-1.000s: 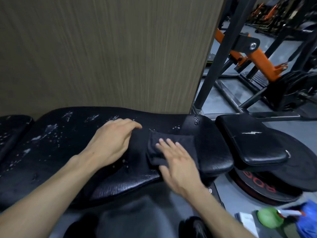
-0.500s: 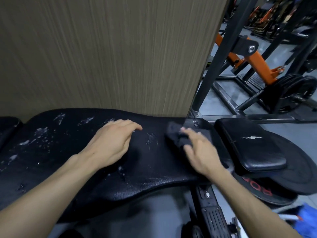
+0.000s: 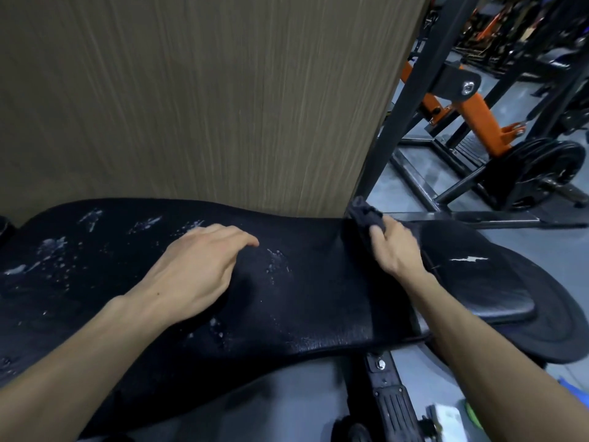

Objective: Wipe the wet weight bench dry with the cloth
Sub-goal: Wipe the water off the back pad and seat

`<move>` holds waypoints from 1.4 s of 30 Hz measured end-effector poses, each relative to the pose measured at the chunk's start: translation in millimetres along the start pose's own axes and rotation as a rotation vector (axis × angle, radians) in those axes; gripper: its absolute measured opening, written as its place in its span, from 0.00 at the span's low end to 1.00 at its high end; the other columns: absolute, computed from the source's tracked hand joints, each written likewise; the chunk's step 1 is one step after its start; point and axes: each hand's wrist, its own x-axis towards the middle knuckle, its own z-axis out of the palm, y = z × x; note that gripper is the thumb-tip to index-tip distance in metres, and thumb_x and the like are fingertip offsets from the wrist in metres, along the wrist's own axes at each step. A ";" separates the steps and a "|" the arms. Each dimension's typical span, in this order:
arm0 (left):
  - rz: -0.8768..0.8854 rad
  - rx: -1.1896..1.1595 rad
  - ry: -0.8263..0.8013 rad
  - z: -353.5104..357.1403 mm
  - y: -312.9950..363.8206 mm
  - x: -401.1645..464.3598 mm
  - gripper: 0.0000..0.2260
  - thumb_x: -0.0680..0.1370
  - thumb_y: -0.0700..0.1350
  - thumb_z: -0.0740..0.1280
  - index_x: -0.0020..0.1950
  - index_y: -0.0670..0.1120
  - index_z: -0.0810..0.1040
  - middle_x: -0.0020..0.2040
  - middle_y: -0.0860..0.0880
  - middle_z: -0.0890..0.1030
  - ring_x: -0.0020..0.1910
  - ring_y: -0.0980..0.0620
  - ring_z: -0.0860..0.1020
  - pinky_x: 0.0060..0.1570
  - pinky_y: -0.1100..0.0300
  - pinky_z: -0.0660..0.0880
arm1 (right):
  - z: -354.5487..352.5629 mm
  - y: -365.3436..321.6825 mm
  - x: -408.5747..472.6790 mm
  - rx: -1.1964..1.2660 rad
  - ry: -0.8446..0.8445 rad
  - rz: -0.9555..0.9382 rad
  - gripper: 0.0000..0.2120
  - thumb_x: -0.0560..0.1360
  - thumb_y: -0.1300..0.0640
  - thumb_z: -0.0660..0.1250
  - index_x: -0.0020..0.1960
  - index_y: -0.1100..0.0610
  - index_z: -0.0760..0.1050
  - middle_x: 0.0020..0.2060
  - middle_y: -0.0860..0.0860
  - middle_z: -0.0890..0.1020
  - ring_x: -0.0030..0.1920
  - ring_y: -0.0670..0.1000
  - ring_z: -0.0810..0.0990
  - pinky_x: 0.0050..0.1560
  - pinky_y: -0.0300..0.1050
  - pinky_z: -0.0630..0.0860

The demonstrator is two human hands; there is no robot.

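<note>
The black padded weight bench (image 3: 302, 314) runs across the view, with water drops on its left part and a few near the middle. My left hand (image 3: 197, 269) rests flat on the pad, fingers spread, holding nothing. My right hand (image 3: 395, 247) presses a dark cloth (image 3: 365, 215) against the far right corner of the long pad, by the gap to the seat pad (image 3: 471, 282). Much of the cloth is hidden under my fingers.
A wood-grain wall panel (image 3: 191, 90) stands right behind the bench. A black slanted steel post (image 3: 404, 100) rises at the bench's far right corner. Orange and black gym machines and a weight plate (image 3: 541, 167) stand beyond on the grey floor.
My right hand has pushed the cloth from the near middle of the pad away to its far right corner. My left hand has stayed in place.
</note>
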 end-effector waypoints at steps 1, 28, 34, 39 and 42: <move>-0.002 0.002 -0.001 -1.2 -2.5 -1.4 0.17 0.81 0.38 0.61 0.65 0.53 0.78 0.60 0.59 0.80 0.60 0.54 0.77 0.62 0.57 0.71 | 4.4 -8.9 8.9 -0.022 0.024 0.040 0.17 0.78 0.52 0.54 0.57 0.59 0.76 0.56 0.62 0.82 0.58 0.64 0.77 0.56 0.53 0.70; 0.018 -0.020 -0.034 -1.8 -5.8 -4.4 0.18 0.79 0.37 0.63 0.64 0.55 0.77 0.60 0.60 0.80 0.59 0.55 0.78 0.61 0.59 0.71 | 3.1 6.0 -5.7 -0.097 -0.075 -0.110 0.31 0.78 0.40 0.57 0.77 0.54 0.66 0.77 0.53 0.67 0.77 0.54 0.62 0.78 0.52 0.55; -0.036 -0.006 0.031 -16.2 -26.7 -17.9 0.15 0.81 0.38 0.61 0.65 0.53 0.77 0.60 0.58 0.81 0.59 0.54 0.77 0.62 0.56 0.72 | 51.1 -98.9 12.5 -0.110 -0.184 -0.251 0.22 0.82 0.41 0.54 0.57 0.57 0.78 0.60 0.57 0.82 0.63 0.59 0.76 0.66 0.51 0.64; -0.088 -0.008 0.020 -17.7 -30.3 -20.8 0.16 0.82 0.41 0.59 0.66 0.54 0.76 0.60 0.59 0.80 0.59 0.55 0.76 0.61 0.58 0.70 | 46.5 -109.5 -56.3 0.098 -0.217 -0.521 0.22 0.83 0.44 0.57 0.74 0.50 0.70 0.75 0.44 0.66 0.76 0.42 0.58 0.73 0.30 0.44; -0.093 -0.009 0.012 -18.5 -32.1 -19.9 0.16 0.82 0.41 0.59 0.67 0.55 0.75 0.61 0.61 0.79 0.60 0.57 0.75 0.62 0.60 0.69 | 44.9 -89.6 -77.8 0.099 -0.233 -0.660 0.21 0.83 0.47 0.60 0.75 0.48 0.69 0.72 0.37 0.65 0.75 0.38 0.58 0.76 0.34 0.47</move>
